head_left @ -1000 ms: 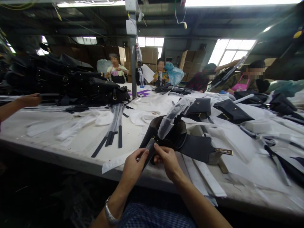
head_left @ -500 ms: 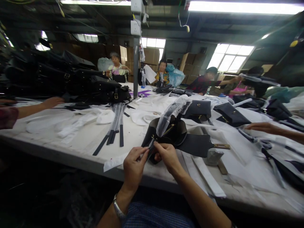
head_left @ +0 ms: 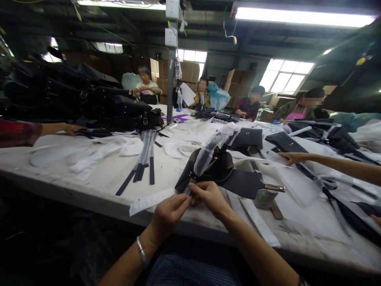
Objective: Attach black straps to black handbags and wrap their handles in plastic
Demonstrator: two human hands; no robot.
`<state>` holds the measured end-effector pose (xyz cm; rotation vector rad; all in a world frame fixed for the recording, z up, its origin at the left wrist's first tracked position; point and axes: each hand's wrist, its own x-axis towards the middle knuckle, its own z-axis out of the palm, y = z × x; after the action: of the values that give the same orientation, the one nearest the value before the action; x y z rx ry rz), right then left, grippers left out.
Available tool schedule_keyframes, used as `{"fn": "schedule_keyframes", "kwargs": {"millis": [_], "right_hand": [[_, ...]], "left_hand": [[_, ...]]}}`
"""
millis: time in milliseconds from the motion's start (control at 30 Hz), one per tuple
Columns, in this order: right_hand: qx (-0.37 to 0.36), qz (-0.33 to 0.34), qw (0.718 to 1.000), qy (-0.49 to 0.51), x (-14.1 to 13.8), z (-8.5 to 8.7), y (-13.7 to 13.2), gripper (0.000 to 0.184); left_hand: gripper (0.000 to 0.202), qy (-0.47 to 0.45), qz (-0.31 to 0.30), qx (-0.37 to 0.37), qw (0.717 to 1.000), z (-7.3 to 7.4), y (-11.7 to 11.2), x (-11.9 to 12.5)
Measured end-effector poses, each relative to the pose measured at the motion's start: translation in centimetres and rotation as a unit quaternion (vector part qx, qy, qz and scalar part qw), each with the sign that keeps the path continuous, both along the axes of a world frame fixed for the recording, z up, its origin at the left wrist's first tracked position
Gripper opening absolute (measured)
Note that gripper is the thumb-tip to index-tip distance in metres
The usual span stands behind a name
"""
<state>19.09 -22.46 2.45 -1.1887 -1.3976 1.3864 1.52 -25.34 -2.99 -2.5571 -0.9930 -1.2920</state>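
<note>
A black handbag (head_left: pixel 184 171) lies open in front of me near the table edge, its flap (head_left: pixel 241 182) spread to the right with a gold-coloured clasp piece at the end. White translucent wrapping (head_left: pixel 205 155) covers a strap rising over the bag's mouth. At the bag's near side, my right hand (head_left: pixel 210 198) pinches a short dark strap end (head_left: pixel 188 187) with a shiny, film-like surface. My left hand (head_left: pixel 171 214) is closed at the lower tip of this same strap end. Its fingertips touch those of my right hand, and they partly hide the piece.
Black bags (head_left: pixel 113 95) are piled at the left behind wrapped straps (head_left: pixel 145 155). A metal post (head_left: pixel 171 83) rises mid-table. Co-workers' hands reach in from the left (head_left: pixel 70 129) and right (head_left: pixel 294 157). White strips (head_left: pixel 258 222) and a weight-like block (head_left: pixel 264 198) lie right of the bag.
My left hand has turned and drawn slightly down, its fingers now at the strap tip. The right co-worker's hand has reached further left; the left one has moved right onto dark straps.
</note>
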Motion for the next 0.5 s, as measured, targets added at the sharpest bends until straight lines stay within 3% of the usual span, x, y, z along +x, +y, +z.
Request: {"fn": "schedule_keyframes", "kwargs": {"millis": [133, 167, 233, 300, 333, 433, 500], "right_hand": [[0.002, -0.004, 1.0, -0.008, 0.7, 0.0, 0.4, 0.044], [0.005, -0.005, 1.0, -0.012, 0.9, 0.0, 0.5, 0.043], [0.013, 0.004, 1.0, -0.018, 1.1, -0.1, 0.7, 0.043], [0.02, 0.017, 0.999, -0.023, 1.3, -0.1, 0.8, 0.045], [0.024, 0.024, 0.999, -0.026, 1.3, -0.2, 0.9, 0.046], [0.039, 0.039, 0.998, -0.036, 1.1, -0.3, 1.5, 0.046], [0.051, 0.05, 0.997, -0.042, 0.8, -0.3, 1.8, 0.046]], "left_hand": [[0.036, -0.035, -0.084, -0.101, 0.991, 0.1, -2.2, -0.8], [0.034, -0.069, -0.081, -0.122, 0.987, 0.4, -2.5, -1.0], [0.026, -0.182, 0.01, -0.166, 0.969, 1.3, -2.7, -1.4], [0.022, -0.294, 0.103, -0.259, 0.914, 2.5, -2.2, -1.3], [0.027, -0.326, 0.106, -0.328, 0.88, 3.0, -1.7, -1.0], [0.037, -0.359, 0.003, -0.522, 0.773, 3.8, -0.5, 0.4], [0.038, -0.394, -0.034, -0.565, 0.724, 3.6, -0.3, 1.6]]}}
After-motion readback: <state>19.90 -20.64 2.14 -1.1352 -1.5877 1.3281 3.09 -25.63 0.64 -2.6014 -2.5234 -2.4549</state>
